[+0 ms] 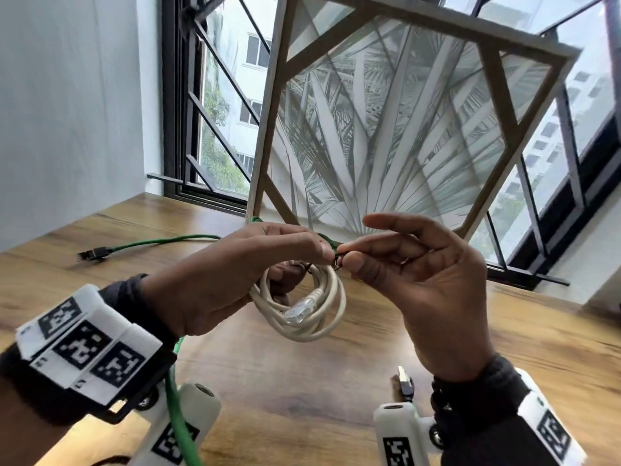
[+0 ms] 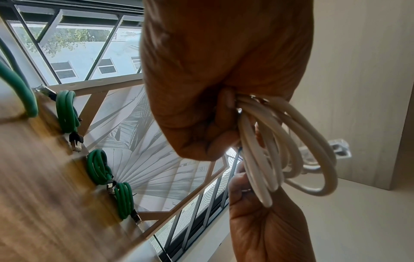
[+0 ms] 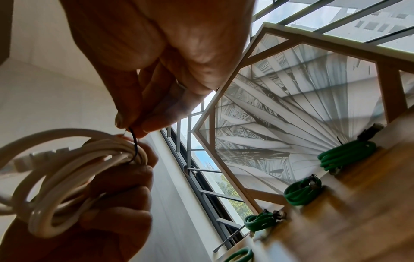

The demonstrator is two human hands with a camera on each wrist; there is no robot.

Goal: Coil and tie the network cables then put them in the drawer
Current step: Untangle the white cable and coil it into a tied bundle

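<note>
above the wooden bench (image 1: 336,381), in front of the window, the two hands meet over one coil of white cable (image 1: 304,307). the left hand (image 1: 235,280) has its fingers curled through the coil and grips the bunched loops at the top, so the coil hangs below it, clear of the bench. i count roughly four or five white loops, and one clear plug (image 1: 297,312) lies across the lower part of the coil. the right hand (image 1: 413,280) pinches one thin black tie (image 3: 134,141) between thumb and forefinger right at the top of the coil, touching the left fingertips; its other fingers are spread loosely above. the tie runs down around the gathered loops.

from the right wrist view, four coiled green cables (image 3: 347,156) lie in a row along the far edge of the bench, just beside the leaning framed palm print (image 1: 386,129); the nearest one is cut off by the picture's edge. the left wrist view shows three of them whole. one more green cable (image 1: 161,242) lies uncoiled, trailing across the bench on the left to a dark plug (image 1: 94,253) and passing under the left wrist toward the near edge. one small connector (image 1: 405,381) stands near the right wrist. no drawer is in view.
</note>
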